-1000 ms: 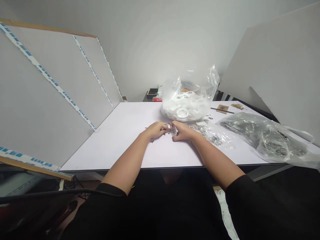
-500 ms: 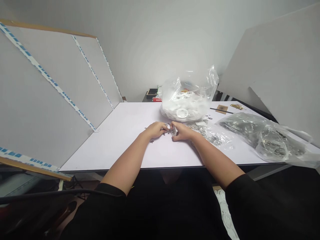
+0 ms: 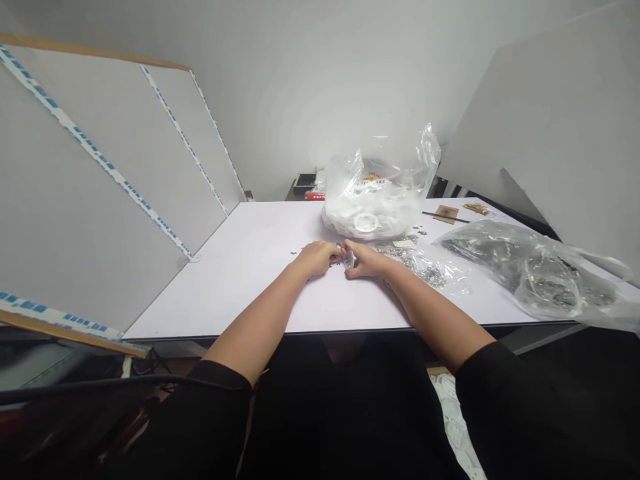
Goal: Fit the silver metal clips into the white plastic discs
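Between the hands, a small silvery part (image 3: 349,260) sits pinched in the right hand (image 3: 367,261); the curled left hand (image 3: 316,259) meets it, its hold unclear. Tiny dark metal pieces (image 3: 293,253) lie left of the grip, a clear bag of white rings (image 3: 367,223) beyond.

White laminate desk (image 3: 225,293), smooth, matt. Clear plastic bag (image 3: 375,213), thin, glossy. Small silver metal piece (image 3: 349,261), shiny. Black cloth sleeve (image 3: 525,413), matt.

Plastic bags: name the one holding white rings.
The tall clear bag straight ahead, packed with white rings; the bag further right holds dark metal pieces instead.
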The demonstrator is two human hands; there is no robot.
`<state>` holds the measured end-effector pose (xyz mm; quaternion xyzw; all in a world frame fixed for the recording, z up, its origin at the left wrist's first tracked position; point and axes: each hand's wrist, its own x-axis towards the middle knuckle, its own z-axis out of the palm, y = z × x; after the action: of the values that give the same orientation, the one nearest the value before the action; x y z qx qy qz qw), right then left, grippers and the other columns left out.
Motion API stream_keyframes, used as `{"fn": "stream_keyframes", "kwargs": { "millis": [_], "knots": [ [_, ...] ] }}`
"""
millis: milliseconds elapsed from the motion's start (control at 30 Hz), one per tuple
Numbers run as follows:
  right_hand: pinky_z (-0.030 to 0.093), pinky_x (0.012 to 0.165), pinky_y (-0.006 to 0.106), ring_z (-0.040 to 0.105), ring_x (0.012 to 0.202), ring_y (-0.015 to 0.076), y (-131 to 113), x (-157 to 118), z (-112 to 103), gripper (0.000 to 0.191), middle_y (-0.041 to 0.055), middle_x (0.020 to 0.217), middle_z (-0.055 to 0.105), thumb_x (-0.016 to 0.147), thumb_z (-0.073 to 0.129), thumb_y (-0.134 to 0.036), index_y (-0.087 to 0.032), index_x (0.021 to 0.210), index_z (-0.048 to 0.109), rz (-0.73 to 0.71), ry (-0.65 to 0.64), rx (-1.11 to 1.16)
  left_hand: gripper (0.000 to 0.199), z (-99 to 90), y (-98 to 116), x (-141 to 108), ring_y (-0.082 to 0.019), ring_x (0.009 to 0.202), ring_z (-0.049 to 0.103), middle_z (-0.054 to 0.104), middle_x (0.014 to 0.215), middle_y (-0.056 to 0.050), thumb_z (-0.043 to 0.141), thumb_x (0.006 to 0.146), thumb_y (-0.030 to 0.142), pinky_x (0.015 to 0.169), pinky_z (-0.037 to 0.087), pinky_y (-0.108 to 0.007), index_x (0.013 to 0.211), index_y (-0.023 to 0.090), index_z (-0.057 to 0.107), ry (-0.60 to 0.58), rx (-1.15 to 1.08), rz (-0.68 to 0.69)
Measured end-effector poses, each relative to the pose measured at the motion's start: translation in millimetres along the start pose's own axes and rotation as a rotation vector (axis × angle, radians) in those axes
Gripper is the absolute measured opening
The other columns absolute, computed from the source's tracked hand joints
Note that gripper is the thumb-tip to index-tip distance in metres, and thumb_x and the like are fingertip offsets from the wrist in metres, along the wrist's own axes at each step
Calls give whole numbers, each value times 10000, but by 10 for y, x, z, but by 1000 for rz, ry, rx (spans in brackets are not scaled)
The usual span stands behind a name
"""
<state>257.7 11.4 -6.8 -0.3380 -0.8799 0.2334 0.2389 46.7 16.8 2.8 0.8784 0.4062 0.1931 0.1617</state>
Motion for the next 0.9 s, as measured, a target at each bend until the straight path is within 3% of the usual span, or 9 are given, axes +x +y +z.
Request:
{"fn": "stream_keyframes", "kwargs": {
  "millis": [267,533,900],
  "knots": [
    [398,705,308,489,792,181,48,-29,-17,459,22,906,553,613,719,-306,-204,936,408,35,11,3,207,42,28,14,-165,629,361,603,709,-22,593,669,1,639,200,-325,650,204,626,31,-47,-8],
    [414,718,313,484,800,180,115,-54,4,471,29,954,574,625,707,-342,-201,980,431,39,46,51,140,13,-101,0,-188,773,533,694,857,-36,649,822,161,726,332,-300,805,239,764,-22,-113,68],
    [413,753,326,499,836,198,104,-37,19,456,38,944,567,611,684,-363,-200,948,425,30,64,50,168,20,-98,7,-209,870,583,731,983,-39,635,887,217,738,339,-315,901,258,797,-51,-11,56]
  ]
}}
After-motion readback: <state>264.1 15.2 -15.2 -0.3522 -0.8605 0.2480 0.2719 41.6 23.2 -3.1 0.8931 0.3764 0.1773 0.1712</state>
